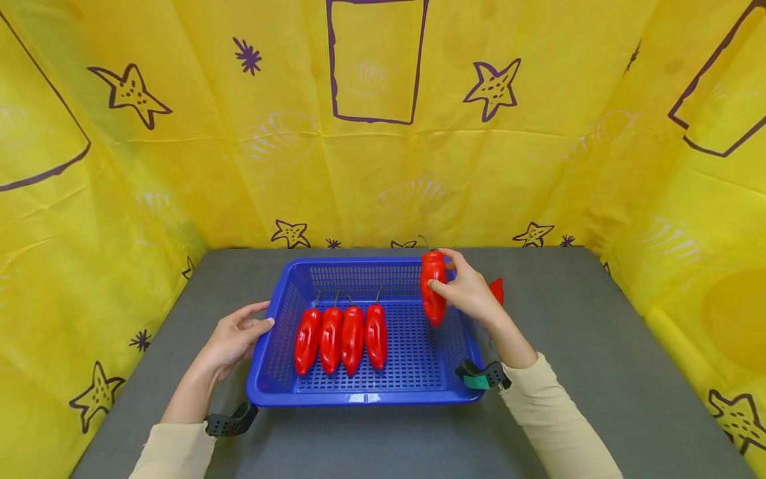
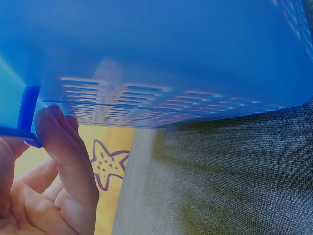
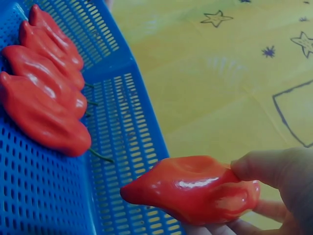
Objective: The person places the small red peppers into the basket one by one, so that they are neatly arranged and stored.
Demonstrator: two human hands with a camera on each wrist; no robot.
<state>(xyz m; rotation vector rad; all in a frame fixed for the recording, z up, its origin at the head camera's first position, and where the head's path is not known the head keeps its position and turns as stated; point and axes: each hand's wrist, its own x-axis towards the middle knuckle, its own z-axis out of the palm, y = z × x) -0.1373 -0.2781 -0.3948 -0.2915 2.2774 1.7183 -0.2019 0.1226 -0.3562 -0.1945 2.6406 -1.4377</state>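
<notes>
A blue plastic basket (image 1: 413, 398) with slotted walls stands on the grey table. Several red peppers (image 1: 308, 340) lie side by side in its left half, stems toward the far wall. At the basket's left rim, my left hand (image 1: 236, 336) grips the edge; the left wrist view shows its curled fingers (image 2: 63, 142) under the rim. My right hand (image 1: 473, 289) pinches another red pepper (image 3: 190, 188) between thumb and fingers. That pepper hangs above the basket's far right corner, its tip pointing down and its stem up.
Beyond the basket's right wall, partly behind my right hand, shows another red piece (image 1: 497, 290), mostly hidden. A yellow cloth (image 1: 371, 166) with starfish drawings rises behind the table and along both sides. Grey tabletop (image 1: 574, 319) extends right of the basket.
</notes>
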